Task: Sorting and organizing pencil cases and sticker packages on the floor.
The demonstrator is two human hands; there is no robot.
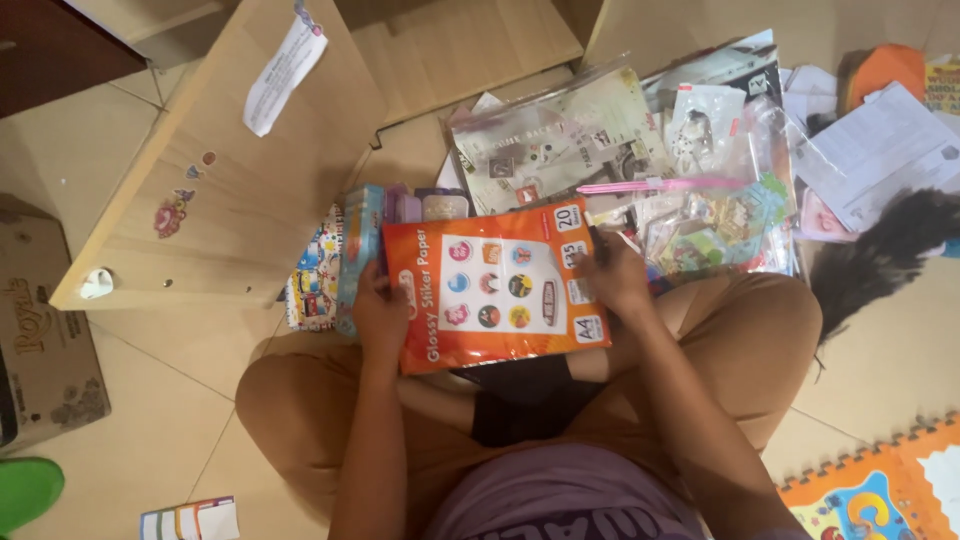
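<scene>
I sit cross-legged on the floor and hold an orange pack of sticker paper (495,285) flat over my lap. My left hand (378,310) grips its left edge. On the right edge, near the top corner, my right hand (615,275) pinches the pack. The pack's front shows a white panel with several round pictures. Just beyond my left hand lies a stack of colourful boxes and booklets (340,255). Beyond the pack spreads a heap of clear plastic zip bags (620,140) filled with stickers and paper items.
An open wooden cabinet door (215,170) with stickers and a paper note stands at the left. A cardboard box (40,330) sits at the far left. Loose papers (880,150) and a dark feather duster (890,250) lie right. A foam play mat (880,490) fills the bottom right corner.
</scene>
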